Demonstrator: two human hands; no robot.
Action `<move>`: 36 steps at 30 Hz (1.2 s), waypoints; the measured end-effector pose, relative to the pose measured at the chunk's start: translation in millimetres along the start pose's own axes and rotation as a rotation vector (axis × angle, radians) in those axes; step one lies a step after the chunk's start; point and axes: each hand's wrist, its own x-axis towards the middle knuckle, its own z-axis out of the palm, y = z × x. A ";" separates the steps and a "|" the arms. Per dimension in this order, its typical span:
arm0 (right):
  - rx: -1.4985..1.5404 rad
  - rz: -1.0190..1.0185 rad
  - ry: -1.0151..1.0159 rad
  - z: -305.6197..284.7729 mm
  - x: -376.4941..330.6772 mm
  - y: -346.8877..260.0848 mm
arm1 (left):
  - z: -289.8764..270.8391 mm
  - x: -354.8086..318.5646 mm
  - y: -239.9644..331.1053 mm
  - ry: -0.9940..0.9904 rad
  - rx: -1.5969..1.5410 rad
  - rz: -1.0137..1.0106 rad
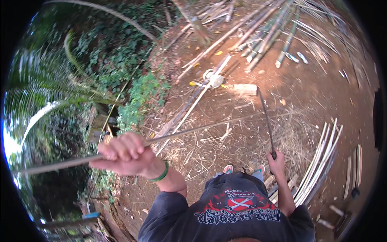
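My left hand [128, 155] is raised and closed around a long thin bamboo strip [201, 128]. The strip slants from the far left down toward the ground on the right, its far end passing by the blade. In my right hand [276, 162] is the handle of a long dark knife [265, 115], held low by my right leg. Its blade points away from me, and the tip is at the right end of a pale wooden block [245, 89] on the ground. Whether strip and blade touch, I cannot tell.
Bamboo poles [270, 34] lie piled at the far side, with sandals [296, 57] beside them. White spools [213, 78] rest by long slats. Split strips [318, 165] are stacked on my right. Shavings [290, 133] cover the dirt ahead; leafy plants [141, 94] grow left.
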 end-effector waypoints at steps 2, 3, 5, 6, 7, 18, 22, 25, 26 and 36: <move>0.019 0.005 -0.013 -11.6 -2.7 -19.3 | 22.8 -9.3 -0.9 -0.004 -0.012 0.007; 0.032 0.025 -0.039 -14.9 -2.1 -20.2 | 32.2 -14.0 -8.2 -0.072 -0.002 -0.011; 0.083 0.015 -0.084 -15.6 -5.7 -35.1 | 50.9 -20.7 -17.0 -0.083 -0.074 -0.007; 0.096 0.003 -0.130 -12.5 -8.3 -40.8 | 54.7 -22.7 -12.2 -0.116 -0.117 -0.019; 0.109 -0.009 -0.167 -6.7 -11.0 -46.3 | 58.0 -26.1 -12.9 -0.172 -0.203 -0.044; 0.115 0.353 -0.249 28.5 -4.4 -1.4 | 99.2 -33.2 -31.1 -0.356 -0.485 -0.061; 0.026 0.029 -0.342 -0.1 -10.4 -56.2 | 101.4 -34.9 -33.6 -0.371 -0.478 -0.095; 0.106 -0.346 -0.444 -8.8 -16.4 -79.8 | 109.0 -34.0 -34.6 -0.352 -0.458 -0.066; 0.093 -0.143 -0.391 5.4 -9.0 -51.8 | 109.5 -33.4 -33.5 -0.355 -0.460 -0.076; -0.012 -0.184 -0.513 -23.5 -4.6 -75.2 | 100.0 -28.7 -34.8 -0.451 -0.576 -0.093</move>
